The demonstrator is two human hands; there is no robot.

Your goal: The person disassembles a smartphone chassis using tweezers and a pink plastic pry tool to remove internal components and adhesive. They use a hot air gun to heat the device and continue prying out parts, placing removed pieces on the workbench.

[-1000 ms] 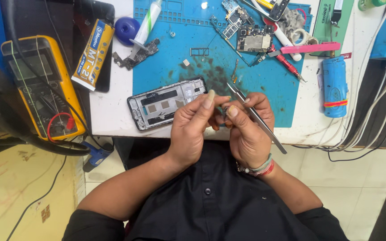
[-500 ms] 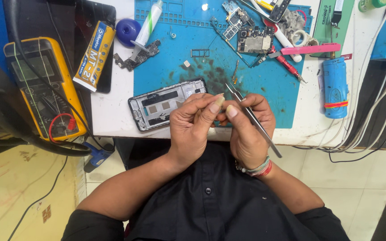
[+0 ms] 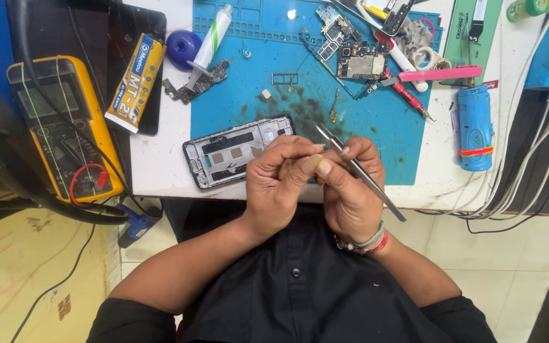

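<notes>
White workbench, crowded, carrying a blue work mat across its middle. Directly on the white top: an open phone frame overlapping the mat's near-left corner, a yellow multimeter at far left, a yellow glue tube beside it, a blue cylinder right of the mat. On the mat: a circuit board, a red-handled screwdriver, small loose parts.

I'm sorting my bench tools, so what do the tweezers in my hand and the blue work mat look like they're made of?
The tweezers, held in the right hand, look like bare metal: thin, grey, with a dull shine. The blue mat looks like matte silicone or rubber, judging by its moulded compartments and dark stains, though I can't be sure.
</notes>
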